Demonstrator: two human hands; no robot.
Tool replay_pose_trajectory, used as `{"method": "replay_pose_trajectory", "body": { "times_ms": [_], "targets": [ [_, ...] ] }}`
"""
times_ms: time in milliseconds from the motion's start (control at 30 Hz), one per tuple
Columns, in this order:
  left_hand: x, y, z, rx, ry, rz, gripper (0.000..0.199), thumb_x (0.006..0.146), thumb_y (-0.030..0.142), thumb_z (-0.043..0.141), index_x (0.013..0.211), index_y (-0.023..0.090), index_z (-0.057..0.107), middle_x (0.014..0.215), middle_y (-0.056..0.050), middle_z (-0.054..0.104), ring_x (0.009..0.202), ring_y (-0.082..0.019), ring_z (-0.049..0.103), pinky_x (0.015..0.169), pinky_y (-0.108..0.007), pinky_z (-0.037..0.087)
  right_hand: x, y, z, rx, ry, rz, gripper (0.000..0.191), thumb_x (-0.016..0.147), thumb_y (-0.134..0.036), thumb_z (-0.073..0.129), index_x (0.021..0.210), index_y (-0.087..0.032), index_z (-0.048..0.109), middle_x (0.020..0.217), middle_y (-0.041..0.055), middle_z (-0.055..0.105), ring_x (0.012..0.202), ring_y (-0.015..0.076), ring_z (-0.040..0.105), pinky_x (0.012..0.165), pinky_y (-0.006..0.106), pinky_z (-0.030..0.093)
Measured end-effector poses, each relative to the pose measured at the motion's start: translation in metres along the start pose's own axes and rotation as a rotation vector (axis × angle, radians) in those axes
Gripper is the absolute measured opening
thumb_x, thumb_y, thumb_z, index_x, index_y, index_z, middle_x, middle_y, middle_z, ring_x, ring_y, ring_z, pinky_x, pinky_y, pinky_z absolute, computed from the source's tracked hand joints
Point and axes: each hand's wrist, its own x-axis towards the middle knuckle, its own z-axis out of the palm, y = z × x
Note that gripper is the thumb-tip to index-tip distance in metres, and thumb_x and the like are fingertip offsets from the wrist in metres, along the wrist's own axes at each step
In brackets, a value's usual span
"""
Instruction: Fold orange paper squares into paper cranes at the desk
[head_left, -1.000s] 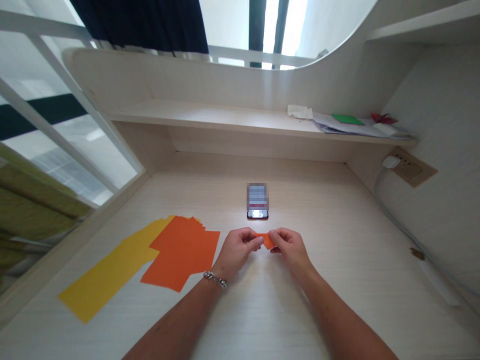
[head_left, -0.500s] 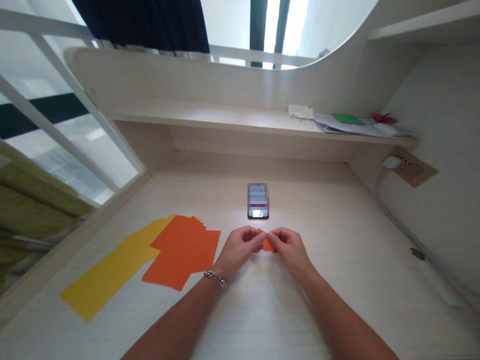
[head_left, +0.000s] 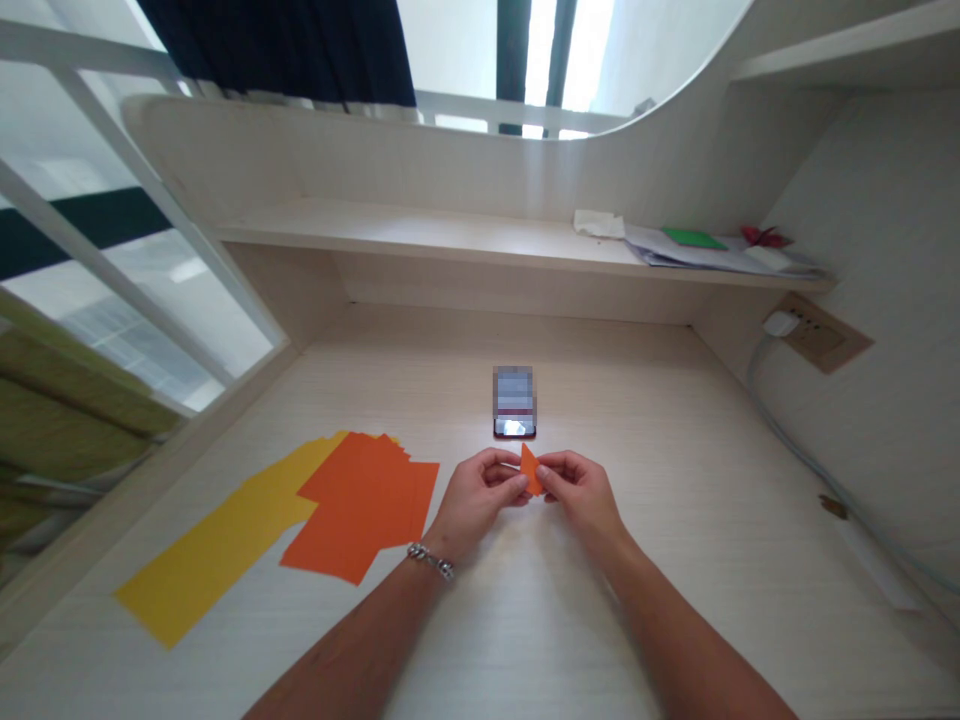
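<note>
A small folded piece of orange paper stands pinched between both hands, its pointed tip angled up toward the phone. The left hand and right hand are close together, and their fingertips clamp the paper from either side, with the left thumb pressing on its near edge. A chain bracelet circles the left wrist.

Just beyond the fingers lies a smartphone, its screen blurred. To the left of the left hand, loose orange paper sheets overlap a long yellow paper sheet, all flat on a pale wood-grain desk.

Farther off, a shelf runs along the back of the desk, bearing a crumpled white tissue and a stack of papers topped by a green paper square and a small red paper figure – its exact form is hard to tell. A plug sits in a wall socket on the right.
</note>
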Motion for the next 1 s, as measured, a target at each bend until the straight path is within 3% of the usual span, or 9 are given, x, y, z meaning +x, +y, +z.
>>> {"method": "replay_pose_trajectory", "body": {
  "times_ms": [733,1000],
  "targets": [
    [-0.0023,0.0022,-0.0004,-0.069,-0.046,0.037,0.032,0.074,0.026,0.070,0.101,0.013,0.060,0.087,-0.010,0.071,0.074,-0.017,0.067,0.072,-0.030,0.054,-0.0019,-0.0054,-0.0002,0.123,0.017,-0.008,0.024,0.072,-0.031,0.069,0.092,-0.018,0.067,0.073,0.0038,0.070,0.062,0.0150,0.062,0.053,0.024,0.048],
    [-0.0004,0.0021,0.0009,0.050,0.095,0.135,0.036,0.073,0.031,0.070,0.104,0.014,0.064,0.085,-0.009,0.072,0.072,-0.018,0.067,0.070,-0.032,0.055,-0.0026,-0.0059,0.0024,0.028,0.050,-0.067,0.035,0.070,-0.032,0.069,0.102,-0.018,0.070,0.084,0.0070,0.073,0.066,0.0186,0.063,0.056,0.030,0.050]
  ]
}}
